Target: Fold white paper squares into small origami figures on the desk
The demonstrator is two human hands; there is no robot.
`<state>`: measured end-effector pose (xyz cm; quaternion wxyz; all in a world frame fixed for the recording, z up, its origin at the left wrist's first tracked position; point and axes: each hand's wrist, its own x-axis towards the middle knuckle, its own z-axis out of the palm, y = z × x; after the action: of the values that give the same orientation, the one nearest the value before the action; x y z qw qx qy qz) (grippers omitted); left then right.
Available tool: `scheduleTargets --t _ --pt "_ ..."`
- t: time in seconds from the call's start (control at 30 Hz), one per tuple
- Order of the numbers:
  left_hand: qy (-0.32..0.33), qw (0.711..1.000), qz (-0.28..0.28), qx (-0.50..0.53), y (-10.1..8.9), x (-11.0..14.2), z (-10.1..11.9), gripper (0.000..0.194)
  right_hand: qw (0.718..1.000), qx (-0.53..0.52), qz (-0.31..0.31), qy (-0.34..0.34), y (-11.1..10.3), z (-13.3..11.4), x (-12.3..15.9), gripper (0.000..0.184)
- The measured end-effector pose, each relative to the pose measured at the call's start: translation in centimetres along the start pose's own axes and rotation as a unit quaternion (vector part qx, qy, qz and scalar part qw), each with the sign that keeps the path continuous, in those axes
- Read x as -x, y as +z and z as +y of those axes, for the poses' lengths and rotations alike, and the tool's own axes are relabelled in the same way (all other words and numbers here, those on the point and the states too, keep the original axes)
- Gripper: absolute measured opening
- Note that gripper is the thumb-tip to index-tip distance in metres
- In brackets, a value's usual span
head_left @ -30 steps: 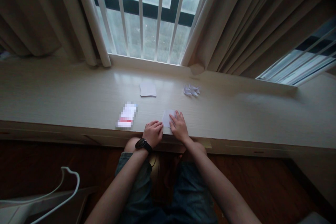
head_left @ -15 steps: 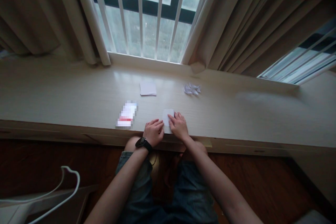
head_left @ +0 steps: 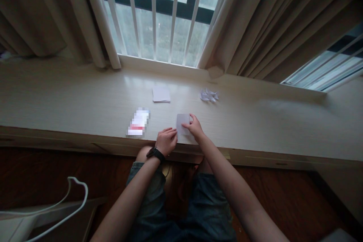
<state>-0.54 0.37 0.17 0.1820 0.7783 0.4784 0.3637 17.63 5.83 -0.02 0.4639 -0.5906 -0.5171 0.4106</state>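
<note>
A small white sheet of paper (head_left: 183, 120) is raised a little at the front of the ledge. My right hand (head_left: 195, 125) pinches its right side, thumb on top and fingers curled round the edge. At the paper's lower left lies my left hand (head_left: 166, 140), wearing a black watch. Its fingers stretch towards the paper's left edge, and whether they touch it I cannot tell. Further back sits a stack of square white paper (head_left: 161, 95). To the right of that stack is a cluster of small folded paper pieces (head_left: 209, 95).
A phone-shaped item (head_left: 138, 122), blurred by pixels, lies left of my hands. The pale ledge (head_left: 70, 98) runs along a barred window (head_left: 159, 26) between curtains (head_left: 249, 19). A white curved frame (head_left: 82, 200) stands at lower left.
My right hand has shifted up and right, from lying over the paper to pinching its right edge. The paper has moved slightly away from me. My left hand stays nearly in place.
</note>
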Motion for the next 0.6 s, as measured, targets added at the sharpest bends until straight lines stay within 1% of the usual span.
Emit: scheduleTargets --t 0.07,0.1,0.17,0.2,0.23,0.3,0.33,0.4,0.5,0.6 --pt "-0.047 0.998 0.018 0.034 -0.2 -0.6 -0.2 0.025 0.997 -0.063 -0.007 0.033 -0.1 0.0 0.4 0.085" --pt "-0.084 0.995 0.028 0.046 -0.3 -1.0 -0.3 0.026 0.995 -0.086 -0.009 0.046 -0.2 0.0 0.6 0.087" --pt "-0.147 0.985 0.019 0.087 -0.1 -2.0 -0.5 0.031 0.992 -0.116 -0.015 0.05 -0.3 -0.3 1.2 0.088" --pt "-0.166 0.978 0.017 0.123 0.0 -2.5 -0.6 0.034 0.991 -0.127 -0.017 0.047 -0.3 -0.4 1.4 0.088" --pt "-0.178 0.97 0.013 0.163 0.3 -3.0 -0.7 0.037 0.99 -0.135 -0.021 0.043 -0.4 -0.6 1.6 0.088" --pt "-0.228 0.942 0.002 0.248 0.9 -4.0 -0.9 0.04 0.988 -0.146 -0.027 0.037 -0.6 -0.8 1.9 0.088" --pt "-0.245 0.929 -0.014 0.279 1.2 -4.4 -1.0 0.04 0.988 -0.149 -0.029 0.036 -0.7 -0.9 1.9 0.089" --pt "-0.262 0.914 -0.027 0.309 1.6 -5.2 -1.3 0.038 0.987 -0.153 -0.033 0.039 -1.0 -1.0 2.0 0.091" --pt "-0.271 0.906 -0.034 0.322 1.7 -5.8 -1.5 0.037 0.985 -0.163 -0.042 0.044 -1.4 -1.1 2.0 0.092" --pt "-0.279 0.899 -0.046 0.335 1.4 -6.0 -1.6 0.041 0.983 -0.172 -0.053 0.046 -1.5 -1.2 1.6 0.081"
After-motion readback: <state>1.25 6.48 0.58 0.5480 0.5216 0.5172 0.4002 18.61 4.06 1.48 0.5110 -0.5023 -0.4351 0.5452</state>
